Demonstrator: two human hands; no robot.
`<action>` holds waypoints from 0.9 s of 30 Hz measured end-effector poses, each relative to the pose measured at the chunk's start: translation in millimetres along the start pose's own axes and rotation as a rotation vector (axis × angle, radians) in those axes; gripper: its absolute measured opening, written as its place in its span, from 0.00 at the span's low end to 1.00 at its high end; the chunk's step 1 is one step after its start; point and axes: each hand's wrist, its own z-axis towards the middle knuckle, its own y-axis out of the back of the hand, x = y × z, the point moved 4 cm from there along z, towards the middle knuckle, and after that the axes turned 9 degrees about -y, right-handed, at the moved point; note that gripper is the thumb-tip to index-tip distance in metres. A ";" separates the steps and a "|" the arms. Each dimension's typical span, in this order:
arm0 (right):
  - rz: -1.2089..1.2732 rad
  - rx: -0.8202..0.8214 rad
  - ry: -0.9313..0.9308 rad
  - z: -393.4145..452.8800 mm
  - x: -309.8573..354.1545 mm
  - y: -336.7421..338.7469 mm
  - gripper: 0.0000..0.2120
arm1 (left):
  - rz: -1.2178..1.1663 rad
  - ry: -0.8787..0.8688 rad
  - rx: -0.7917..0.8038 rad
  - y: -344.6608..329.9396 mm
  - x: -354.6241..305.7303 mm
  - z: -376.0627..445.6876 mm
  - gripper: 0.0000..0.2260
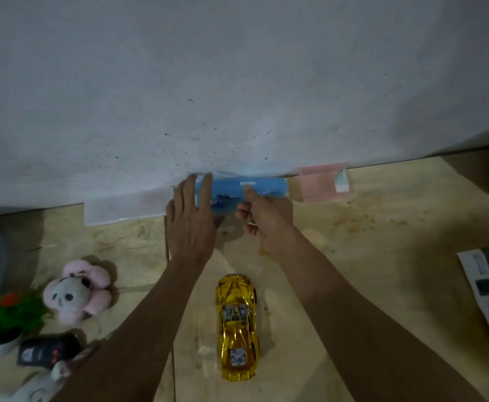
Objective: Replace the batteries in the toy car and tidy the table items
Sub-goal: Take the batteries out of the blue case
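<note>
left hand point(191, 216) fingers straight on blue packet point(252, 192) — right hand point(263, 216) curled, thumb pressing it

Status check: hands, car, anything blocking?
Left hand flat on blue box at the wall; right hand pinching its front. Gold toy car untouched, upright, between forearms. Nothing blocking.

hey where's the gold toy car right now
In the head view the gold toy car sits on the wooden table at lower centre, between the two forearms, untouched, nearer the person than the blue pack by the wall.
</note>
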 end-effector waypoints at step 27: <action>-1.336 -0.100 0.990 16.6 17.0 -21.1 0.17 | -0.280 0.037 0.196 -11.4 21.1 13.2 0.31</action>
